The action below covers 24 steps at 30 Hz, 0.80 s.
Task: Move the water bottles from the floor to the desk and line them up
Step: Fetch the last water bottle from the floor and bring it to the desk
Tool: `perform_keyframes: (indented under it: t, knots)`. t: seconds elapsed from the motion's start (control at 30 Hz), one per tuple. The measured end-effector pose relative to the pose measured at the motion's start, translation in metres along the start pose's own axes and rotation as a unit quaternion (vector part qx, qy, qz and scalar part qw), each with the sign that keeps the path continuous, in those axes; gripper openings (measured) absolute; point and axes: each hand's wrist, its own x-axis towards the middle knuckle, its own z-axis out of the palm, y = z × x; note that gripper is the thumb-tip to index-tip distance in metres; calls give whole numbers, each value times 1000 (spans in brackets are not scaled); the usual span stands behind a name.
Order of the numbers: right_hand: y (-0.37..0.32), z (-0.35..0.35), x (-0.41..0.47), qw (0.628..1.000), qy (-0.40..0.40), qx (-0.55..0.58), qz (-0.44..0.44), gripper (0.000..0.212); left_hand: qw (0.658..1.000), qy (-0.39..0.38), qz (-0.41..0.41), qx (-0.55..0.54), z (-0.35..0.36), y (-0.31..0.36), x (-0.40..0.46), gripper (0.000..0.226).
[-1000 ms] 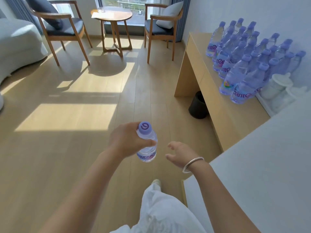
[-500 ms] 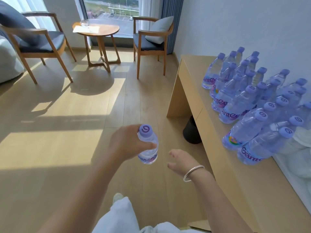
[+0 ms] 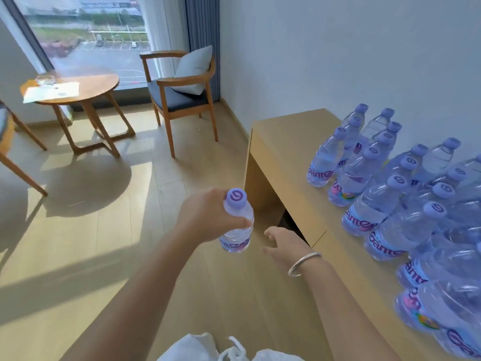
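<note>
My left hand [image 3: 208, 214] grips a clear water bottle [image 3: 237, 225] with a purple cap, upright, above the wooden floor and left of the desk. My right hand [image 3: 282, 243], with a silver bangle on the wrist, hangs open just right of the bottle and holds nothing. The light wooden desk [image 3: 289, 142] stands along the right wall. Several matching bottles [image 3: 377, 204] stand on it in packed rows that run from its middle toward me.
A wooden armchair [image 3: 179, 97] with a cushion stands by the window. A round side table [image 3: 78, 92] with papers and a glass dish is at the left. A dark bin [image 3: 291, 220] sits under the desk. The desk's far end is bare.
I have walked closer to the desk and the view has swung right. The bottle stays in my left hand and the rows on the desk now loom larger.
</note>
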Motion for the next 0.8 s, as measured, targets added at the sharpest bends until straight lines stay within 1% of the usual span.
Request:
perform_keyframes:
  t: [0.13, 0.23, 0.27, 0.33, 0.4, 0.53, 0.63, 0.7, 0.73, 0.8]
  knots:
    - [-11, -33, 43, 998, 38, 37, 21, 42, 999, -13, 47, 7, -20, -7, 75, 30]
    - [-8, -53, 71, 996, 61, 54, 37, 45, 997, -37, 60, 13, -22, -6, 123, 31]
    - [-5, -60, 81, 995, 70, 62, 44, 46, 997, -44, 62, 16, -20, -4, 138, 35]
    - [1, -71, 102, 991, 87, 80, 56, 45, 995, -59, 72, 28, -18, 2, 170, 50]
    - [10, -82, 124, 989, 102, 92, 63, 44, 992, -74, 91, 43, -12, 7, 202, 55]
    - [28, -104, 173, 982, 133, 110, 73, 48, 987, -112, 103, 48, 1, 28, 265, 44]
    - [34, -114, 209, 967, 178, 166, 74, 58, 982, -139, 113, 61, 9, 49, 312, 39]
    - [35, -120, 232, 951, 203, 215, 90, 64, 975, -161, 134, 67, 14, 62, 344, 43]
    - [38, -124, 243, 942, 221, 230, 99, 64, 971, -175, 148, 64, 17, 68, 359, 47]
    - [45, -135, 265, 926, 266, 246, 110, 54, 961, -211, 170, 47, 23, 79, 386, 47]
